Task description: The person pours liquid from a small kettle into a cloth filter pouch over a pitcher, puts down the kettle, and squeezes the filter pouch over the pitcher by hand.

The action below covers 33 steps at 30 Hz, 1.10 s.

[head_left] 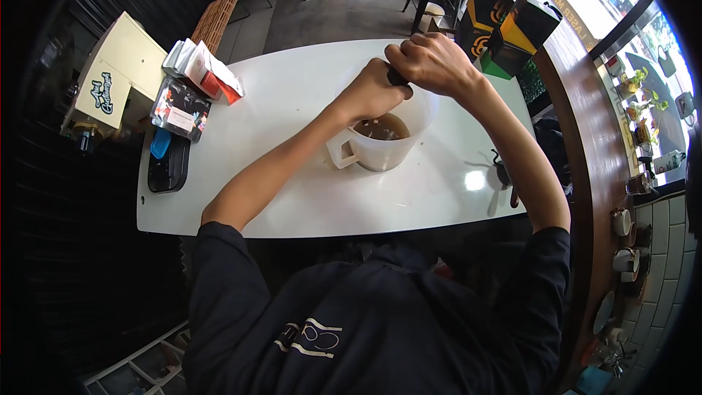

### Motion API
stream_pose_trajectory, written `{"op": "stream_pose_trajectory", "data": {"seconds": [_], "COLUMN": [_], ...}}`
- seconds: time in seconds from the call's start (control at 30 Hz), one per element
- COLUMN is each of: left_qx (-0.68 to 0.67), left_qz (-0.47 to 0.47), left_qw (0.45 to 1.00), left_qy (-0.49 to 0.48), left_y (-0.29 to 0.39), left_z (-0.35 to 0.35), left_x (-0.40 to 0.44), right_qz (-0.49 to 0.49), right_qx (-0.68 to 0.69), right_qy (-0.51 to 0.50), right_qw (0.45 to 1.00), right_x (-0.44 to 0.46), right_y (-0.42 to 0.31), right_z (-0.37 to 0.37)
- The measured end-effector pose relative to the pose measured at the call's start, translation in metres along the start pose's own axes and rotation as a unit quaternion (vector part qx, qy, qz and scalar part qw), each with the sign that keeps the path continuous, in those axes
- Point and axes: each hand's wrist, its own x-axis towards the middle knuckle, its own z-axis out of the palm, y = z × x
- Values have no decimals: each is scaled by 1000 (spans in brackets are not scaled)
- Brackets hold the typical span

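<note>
Both of my hands are closed above a large translucent plastic measuring jug. The jug stands on the white table, its handle toward me on the left, with brown liquid and a few small floating bits in it. My left hand is a fist over the jug's far rim. Just beyond and to its right is my right hand, also fisted and close against it. A dark thing shows between the two hands; its kind and lower part are hidden.
On the table's left are a cream-coloured machine, pouches, a patterned box and a black tray. Black boxes stand at the far right. A dark metal utensil lies near the right edge.
</note>
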Motion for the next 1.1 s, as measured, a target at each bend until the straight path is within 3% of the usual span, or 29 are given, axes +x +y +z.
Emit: {"op": "stream_pose_trajectory", "data": {"seconds": [0.07,0.2,0.33,0.47,0.5,0.57,0.63,0.7,0.73,0.83,0.93,1.0,1.1], "left_qx": [74,241,255,277,286,266,248,207,208,267,324,328,382], "left_qz": [28,75,86,180,222,222,222,180,181,231,177,143,194], "left_qw": [997,967,963,944,932,938,943,957,957,935,929,932,900], "left_qy": [-9,-32,-29,7,8,-10,-27,-89,-87,-12,11,57,85], "left_y": [0,0,10,4,4,2,5,11,10,9,14,15,1], "left_z": [-4,-8,-11,-19,-22,-27,-29,-27,-25,-16,-10,-4,-6], "left_x": [-1,-4,-17,-26,-27,-23,-22,-23,-23,-28,-31,-30,-26], "right_qz": [47,89,194,281,280,251,240,269,268,276,352,345,333], "right_qx": [32,68,183,271,271,308,306,361,360,341,390,403,429], "right_qy": [-119,-203,-254,-343,-342,-348,-293,-349,-349,-321,-292,-295,-327], "right_qw": [991,973,930,855,855,849,874,822,823,839,799,794,773], "right_x": [1,-3,-5,-6,-7,-12,-17,-12,-12,-12,-6,-2,5], "right_y": [-5,-5,0,7,9,15,17,20,19,14,9,9,15], "right_z": [-15,-27,-40,-58,-59,-61,-57,-55,-55,-52,-51,-46,-47]}}
